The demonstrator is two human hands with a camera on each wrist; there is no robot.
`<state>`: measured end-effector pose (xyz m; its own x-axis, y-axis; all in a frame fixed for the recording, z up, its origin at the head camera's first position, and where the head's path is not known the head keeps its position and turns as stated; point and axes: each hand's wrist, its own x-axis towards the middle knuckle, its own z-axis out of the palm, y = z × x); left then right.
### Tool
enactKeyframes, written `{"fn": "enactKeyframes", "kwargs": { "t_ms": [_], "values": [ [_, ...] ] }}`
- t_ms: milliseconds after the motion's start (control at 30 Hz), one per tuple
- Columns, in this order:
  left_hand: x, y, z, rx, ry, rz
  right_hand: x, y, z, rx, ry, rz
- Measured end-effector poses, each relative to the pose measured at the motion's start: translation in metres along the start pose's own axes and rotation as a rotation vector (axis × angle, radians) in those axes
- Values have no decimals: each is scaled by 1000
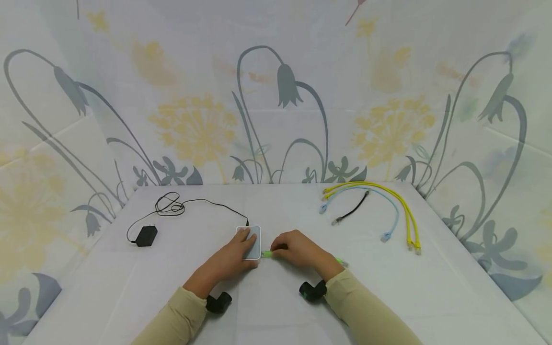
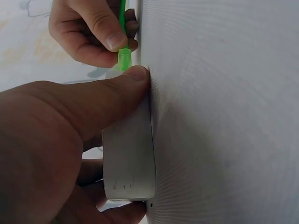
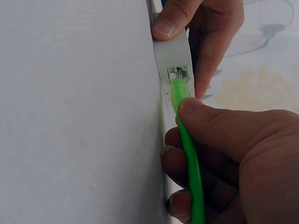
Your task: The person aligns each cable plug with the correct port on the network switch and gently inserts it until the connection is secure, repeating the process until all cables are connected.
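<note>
A small white box with a grey top (image 1: 256, 243), which looks like a mini router, lies flat on the table. My left hand (image 1: 233, 255) grips it, thumb along the near side and fingers over the top. From the right, my right hand (image 1: 297, 247) pinches a green network cable (image 3: 190, 154) close behind its plug. In the right wrist view the clear-green plug (image 3: 179, 91) sits right at the mouth of the box's port (image 3: 174, 72), lined up with it. The cable's other end (image 1: 342, 262) shows beyond the right wrist. A thin black power lead (image 1: 215, 202) enters the box's far side.
A black power adapter (image 1: 146, 235) lies at the left, its lead looped behind it. At the back right lie yellow cables (image 1: 403, 200), a light blue cable (image 1: 393, 206) and a short black cable (image 1: 353, 209). Flower-printed cloth (image 1: 276, 134) hangs behind the white table.
</note>
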<state>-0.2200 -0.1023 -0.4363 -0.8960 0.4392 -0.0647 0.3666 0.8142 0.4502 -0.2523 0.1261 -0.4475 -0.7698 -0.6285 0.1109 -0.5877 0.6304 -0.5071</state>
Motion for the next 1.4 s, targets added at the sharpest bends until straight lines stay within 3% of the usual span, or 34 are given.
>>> {"fn": "enactKeyframes", "kwargs": {
  "t_ms": [667,867,1400],
  "values": [
    [0,-2,1,-7,-2,-8,-4,4,-8,-56,-16,-6],
    [0,-2,1,-11,-11,-28,-6,8,-13,-46,-20,38],
    [-3,-2,2,-10,2,14,-14,20,-29,25,26,144]
  ]
}}
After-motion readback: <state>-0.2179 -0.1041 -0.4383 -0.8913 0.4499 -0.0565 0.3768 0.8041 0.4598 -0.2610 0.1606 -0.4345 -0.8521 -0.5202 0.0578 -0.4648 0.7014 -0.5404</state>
